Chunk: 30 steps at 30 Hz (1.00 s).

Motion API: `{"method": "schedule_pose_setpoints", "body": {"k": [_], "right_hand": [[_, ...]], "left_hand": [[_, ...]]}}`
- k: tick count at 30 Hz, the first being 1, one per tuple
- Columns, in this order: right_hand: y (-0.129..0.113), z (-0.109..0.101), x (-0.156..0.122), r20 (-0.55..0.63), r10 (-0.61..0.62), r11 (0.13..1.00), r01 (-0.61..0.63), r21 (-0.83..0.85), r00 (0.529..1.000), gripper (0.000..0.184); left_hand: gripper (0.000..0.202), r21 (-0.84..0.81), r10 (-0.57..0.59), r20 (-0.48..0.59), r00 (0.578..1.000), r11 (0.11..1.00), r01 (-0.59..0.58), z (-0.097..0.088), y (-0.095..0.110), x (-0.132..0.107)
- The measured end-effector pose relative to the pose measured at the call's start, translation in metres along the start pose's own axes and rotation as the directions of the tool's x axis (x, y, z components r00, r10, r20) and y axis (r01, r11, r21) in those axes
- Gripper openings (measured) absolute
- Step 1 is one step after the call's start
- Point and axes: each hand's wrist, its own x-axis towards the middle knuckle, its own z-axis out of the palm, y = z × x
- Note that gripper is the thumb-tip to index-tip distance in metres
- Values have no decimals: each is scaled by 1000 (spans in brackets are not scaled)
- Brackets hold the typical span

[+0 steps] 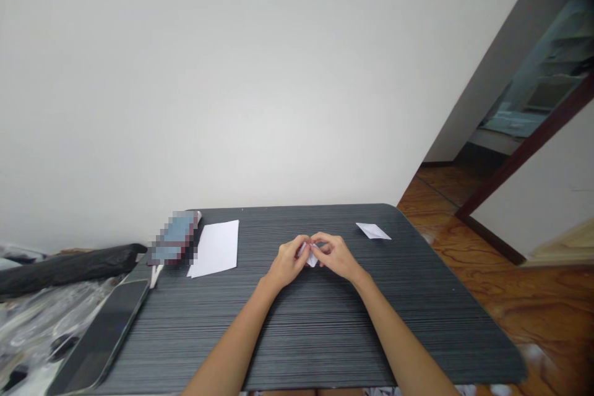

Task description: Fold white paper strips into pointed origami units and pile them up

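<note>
Over the middle of the dark table, my left hand (288, 262) and my right hand (338, 253) meet around a small folded piece of white paper (313, 258). Fingers of both hands are closed on it, thumbs close together, and they cover most of the upper part. Its lower tip points toward me. To the right of my hands, a second folded white paper (373, 231), roughly diamond-shaped, lies flat on the table.
A stack of white paper sheets (216, 249) lies left on the dark table (306, 328). Behind it, a blurred-out item (174, 238) sits at the table's edge. A phone (104, 334) lies at the front left. Plastic-wrapped things (51, 315) stand beyond the left edge.
</note>
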Motion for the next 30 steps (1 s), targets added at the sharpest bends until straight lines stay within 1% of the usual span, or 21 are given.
{"method": "schedule_pose_setpoints", "body": {"k": [4, 6, 10, 13, 16, 19, 22, 25, 27, 29, 30], "right_hand": [[-2, 1, 0, -70, -47, 999, 45, -32, 996, 15], [-3, 2, 0, -83, -61, 998, 60, -23, 995, 15], [-5, 1, -1, -53, -42, 999, 42, -5, 998, 13], [-5, -1, -1, -45, -53, 998, 53, -19, 998, 12], [-9, -5, 0, -44, -127, 986, 121, -114, 991, 11], [-13, -10, 0, -30, -208, 951, 195, -242, 978, 15], [-16, -13, -1, -22, -230, 932, 214, -292, 973, 16], [-18, -15, -2, -26, -232, 933, 215, -289, 972, 15], [-18, -17, -4, -25, -217, 946, 204, -254, 976, 12], [-17, -19, -6, 4, -183, 965, 181, -190, 983, 8], [-16, -20, -7, 35, -165, 973, 168, -161, 986, 12]], "left_hand": [[20, 21, -10, -30, 999, 1000, 11, -1, -2, 1], [20, 18, -27, -49, 998, 999, 28, -1, -4, 1], [21, 16, -35, -51, 998, 999, 36, -3, -4, 2], [24, 36, 25, -30, 999, 999, -24, -8, 0, 4], [26, 17, 94, 17, 995, 995, -94, -14, 5, 4], [24, -26, 112, 96, 989, 994, -110, -18, 7, 4], [28, -10, 112, 177, 978, 994, -112, -20, 5, 3], [27, -14, 98, 196, 976, 995, -97, -18, 0, 2], [24, -26, 95, 171, 981, 995, -92, -17, -3, 2], [23, -13, 112, 134, 985, 994, -112, -17, -6, 2], [23, 2, 124, 115, 986, 992, -125, -18, -6, 3]]}}
